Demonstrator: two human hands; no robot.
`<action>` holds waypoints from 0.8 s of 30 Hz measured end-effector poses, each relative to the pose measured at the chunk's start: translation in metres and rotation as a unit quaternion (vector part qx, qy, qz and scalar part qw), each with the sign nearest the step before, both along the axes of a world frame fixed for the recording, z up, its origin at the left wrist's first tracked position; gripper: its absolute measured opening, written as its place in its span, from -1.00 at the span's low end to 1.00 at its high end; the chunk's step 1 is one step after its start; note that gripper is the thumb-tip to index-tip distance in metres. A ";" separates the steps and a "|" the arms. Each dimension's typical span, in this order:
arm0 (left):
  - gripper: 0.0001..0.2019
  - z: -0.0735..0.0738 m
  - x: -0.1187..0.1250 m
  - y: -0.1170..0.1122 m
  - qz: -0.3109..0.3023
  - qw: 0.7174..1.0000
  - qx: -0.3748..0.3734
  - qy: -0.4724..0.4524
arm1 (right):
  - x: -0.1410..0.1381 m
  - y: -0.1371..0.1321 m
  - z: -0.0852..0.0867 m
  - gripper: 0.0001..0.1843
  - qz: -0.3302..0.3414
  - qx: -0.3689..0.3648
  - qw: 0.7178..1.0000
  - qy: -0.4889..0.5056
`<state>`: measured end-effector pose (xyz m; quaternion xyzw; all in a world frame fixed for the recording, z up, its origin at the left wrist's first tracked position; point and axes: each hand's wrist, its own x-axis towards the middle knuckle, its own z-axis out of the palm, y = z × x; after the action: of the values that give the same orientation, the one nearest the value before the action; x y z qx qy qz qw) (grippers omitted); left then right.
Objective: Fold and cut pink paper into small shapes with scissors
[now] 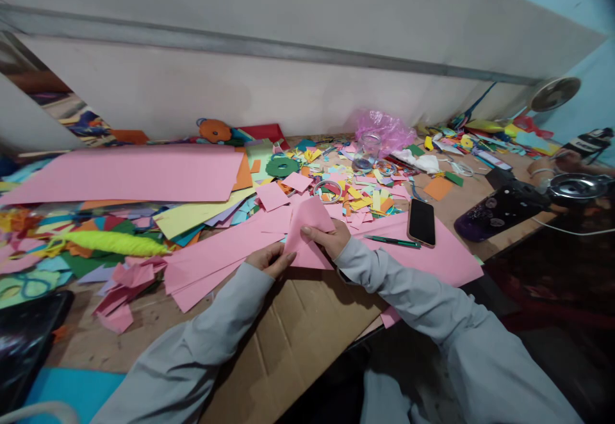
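A folded piece of pink paper (311, 232) is held up between both my hands near the table's front. My left hand (269, 259) pinches its lower left edge between thumb and fingers. With the thumb pressed on its face, my right hand (330, 238) grips the right side, the fingers hidden behind. Long pink paper strips (206, 267) lie to the left of my left hand. Beyond the held paper are small pink squares (273, 196) and a roll of tape (327, 191). Below my hands lies a sheet of brown cardboard (288, 334).
Right of my hands, a phone (421, 222) and a green-black pen (393, 241) rest on pink paper. A dark bottle (497, 209) lies farther right, near another person's hand (567, 160). Paper scraps, a glass jar (368, 148) and yellow yarn (113, 243) clutter the table.
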<state>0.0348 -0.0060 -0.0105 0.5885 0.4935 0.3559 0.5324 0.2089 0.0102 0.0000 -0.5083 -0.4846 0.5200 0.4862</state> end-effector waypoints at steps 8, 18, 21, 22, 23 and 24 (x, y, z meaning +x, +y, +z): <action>-0.59 0.000 -0.001 0.001 0.033 0.999 0.016 0.001 | 0.001 0.004 0.001 -0.57 0.091 0.019 0.992 0.088; -0.54 0.019 0.000 -0.004 0.042 0.999 -0.020 -0.027 | -0.002 0.007 -0.002 -0.55 0.064 -0.012 0.986 0.151; -0.57 0.020 0.001 -0.003 0.038 0.999 -0.009 -0.023 | -0.002 0.004 0.000 -0.60 0.066 -0.020 0.989 0.133; -0.59 0.019 0.001 -0.003 0.036 0.999 -0.006 -0.025 | -0.002 0.003 0.001 -0.61 0.070 -0.018 0.989 0.128; -0.61 0.018 0.002 -0.004 0.036 0.999 -0.005 -0.025 | -0.002 0.002 0.001 -0.61 0.075 -0.015 0.989 0.125; -0.63 0.016 0.003 -0.004 0.035 0.999 -0.005 -0.024 | -0.003 0.000 0.001 -0.60 0.077 -0.009 0.989 0.127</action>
<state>0.0373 -0.0097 0.0059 0.5592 0.5026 0.3861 0.5344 0.2059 0.0102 0.0014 -0.4040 -0.4521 0.6207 0.4971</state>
